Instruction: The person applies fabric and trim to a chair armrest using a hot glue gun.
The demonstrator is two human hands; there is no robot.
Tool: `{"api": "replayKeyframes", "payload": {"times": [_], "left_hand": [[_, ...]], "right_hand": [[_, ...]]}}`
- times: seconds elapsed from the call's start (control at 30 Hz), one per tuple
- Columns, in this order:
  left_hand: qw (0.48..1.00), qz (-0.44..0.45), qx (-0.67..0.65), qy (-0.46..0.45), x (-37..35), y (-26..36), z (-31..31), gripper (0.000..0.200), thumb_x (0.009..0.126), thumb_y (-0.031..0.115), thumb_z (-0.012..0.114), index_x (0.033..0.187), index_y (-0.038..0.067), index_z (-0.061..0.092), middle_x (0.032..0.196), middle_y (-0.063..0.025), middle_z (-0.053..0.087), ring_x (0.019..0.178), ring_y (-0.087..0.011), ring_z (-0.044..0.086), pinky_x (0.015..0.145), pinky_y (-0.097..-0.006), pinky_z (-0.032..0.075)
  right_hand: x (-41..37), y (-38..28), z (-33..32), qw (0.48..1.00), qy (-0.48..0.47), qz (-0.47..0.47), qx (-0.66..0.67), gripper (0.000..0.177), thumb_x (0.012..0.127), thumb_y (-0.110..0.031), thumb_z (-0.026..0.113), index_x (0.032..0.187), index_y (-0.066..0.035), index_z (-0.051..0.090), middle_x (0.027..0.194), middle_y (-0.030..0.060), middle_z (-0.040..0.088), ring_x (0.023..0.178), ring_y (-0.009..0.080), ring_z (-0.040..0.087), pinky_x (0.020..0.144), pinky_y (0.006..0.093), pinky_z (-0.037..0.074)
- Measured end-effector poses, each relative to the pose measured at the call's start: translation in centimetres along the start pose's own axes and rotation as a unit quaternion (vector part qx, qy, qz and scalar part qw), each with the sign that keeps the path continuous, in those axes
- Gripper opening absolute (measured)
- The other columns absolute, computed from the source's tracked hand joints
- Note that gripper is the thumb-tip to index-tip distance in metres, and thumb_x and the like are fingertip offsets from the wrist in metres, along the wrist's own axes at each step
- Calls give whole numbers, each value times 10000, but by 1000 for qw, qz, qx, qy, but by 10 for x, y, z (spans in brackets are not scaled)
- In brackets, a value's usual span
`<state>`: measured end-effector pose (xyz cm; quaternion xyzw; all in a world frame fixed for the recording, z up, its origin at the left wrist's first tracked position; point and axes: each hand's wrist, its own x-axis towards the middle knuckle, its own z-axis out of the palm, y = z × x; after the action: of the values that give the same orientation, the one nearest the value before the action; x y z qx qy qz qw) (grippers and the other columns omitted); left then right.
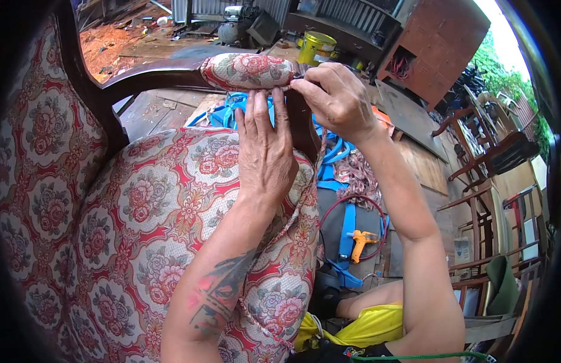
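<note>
A wooden-framed chair with floral red-and-cream upholstery fills the left side of the view. Its armrest carries a padded cover in the same fabric. My left hand lies with fingers stretched out, their tips against the pad's lower edge. At the pad's right end, my right hand is closed in a pinch on a thin trim cord that follows the pad's edge; the fingertips partly hide it. A length of patterned cord hangs below the armrest and runs along the seat's edge.
An orange glue gun lies on the floor beside a red loop of hose and blue straps. Scrap fabric is heaped nearby. A yellow bucket and a compressor stand behind. Wooden chair frames crowd the right.
</note>
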<state>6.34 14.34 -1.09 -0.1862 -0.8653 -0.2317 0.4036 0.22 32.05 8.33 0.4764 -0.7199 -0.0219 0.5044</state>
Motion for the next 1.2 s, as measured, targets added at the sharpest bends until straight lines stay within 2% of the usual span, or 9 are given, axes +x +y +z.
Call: {"api": "replayKeyframes", "payload": {"times": [0.07, 0.13, 0.23, 0.43, 0.6, 0.9, 1.03, 1.1, 1.2], "left_hand": [[1000, 2, 5, -11, 0, -2, 0, 962, 800, -35, 679, 1673, -97, 281, 1630, -318, 318, 1565, -491, 329, 1300, -591, 297], [1000, 1, 8, -22, 1, -2, 1, 964, 827, 8, 687, 1682, -97, 256, 1642, -314, 320, 1589, -480, 316, 1308, -614, 277], [1000, 1, -19, -14, 1, -2, -1, 942, 835, 1, 677, 1678, -100, 270, 1642, -320, 320, 1582, -487, 324, 1313, -591, 287], [1000, 10, 4, -23, 1, -2, -3, 947, 835, 3, 681, 1689, -79, 280, 1642, -332, 324, 1570, -503, 333, 1309, -576, 309], [1000, 10, -18, -8, 2, -2, -3, 936, 800, -84, 637, 1683, -50, 332, 1641, -329, 312, 1555, -526, 328, 1296, -573, 322], [1000, 8, -22, -3, 2, -3, -2, 917, 792, -85, 645, 1665, -59, 368, 1634, -311, 329, 1562, -498, 335, 1297, -570, 321], [1000, 14, -23, 0, 2, -3, -4, 910, 795, -88, 642, 1663, -61, 369, 1627, -315, 333, 1562, -498, 335, 1295, -570, 324], [999, 25, -7, -18, 3, -4, -5, 993, 794, -42, 687, 1693, -73, 266, 1637, -338, 306, 1568, -523, 314, 1305, -588, 307], [999, 30, -11, -11, 3, -5, -2, 1001, 785, -40, 692, 1691, -74, 268, 1637, -340, 305, 1570, -522, 312, 1308, -587, 305]], "right_hand": [[-1, 1, 0, 1000, 1, -3, -7, 274, 847, -98, 785, 1121, -103, 777, 1053, 74, 678, 999, 299, 696, 874, 435, 596], [1, -1, -1, 1000, 5, -2, 4, 346, 773, -17, 849, 1103, -97, 785, 1027, 71, 680, 955, 305, 705, 824, 435, 613], [-1, 0, 1, 1000, -4, 0, -2, 247, 873, -103, 785, 1120, -109, 774, 1056, 73, 681, 1003, 299, 696, 878, 433, 594], [-6, -4, 1, 1000, 7, -2, -30, 302, 862, -91, 783, 1163, -76, 776, 1046, 78, 675, 1007, 295, 696, 855, 421, 589], [-9, -20, -9, 995, 2, 9, -97, 307, 843, -60, 778, 1150, -52, 774, 1039, 88, 673, 985, 278, 693, 824, 419, 591], [-4, -34, -11, 985, -25, 172, 7, 242, 871, -97, 824, 1088, -24, 748, 1055, 110, 697, 894, 294, 705, 771, 399, 600], [12, -19, -10, 985, 22, 170, 24, 269, 882, -101, 827, 1146, -132, 791, 987, 43, 708, 918, 276, 713, 749, 405, 607], [15, -15, -6, 989, 10, 148, 26, 259, 883, -109, 825, 1139, -131, 796, 986, 40, 706, 915, 271, 712, 739, 399, 610], [18, -12, 0, 991, -6, 129, 19, 202, 890, -137, 815, 1092, -134, 805, 996, 39, 711, 915, 256, 713, 730, 388, 616]]}}
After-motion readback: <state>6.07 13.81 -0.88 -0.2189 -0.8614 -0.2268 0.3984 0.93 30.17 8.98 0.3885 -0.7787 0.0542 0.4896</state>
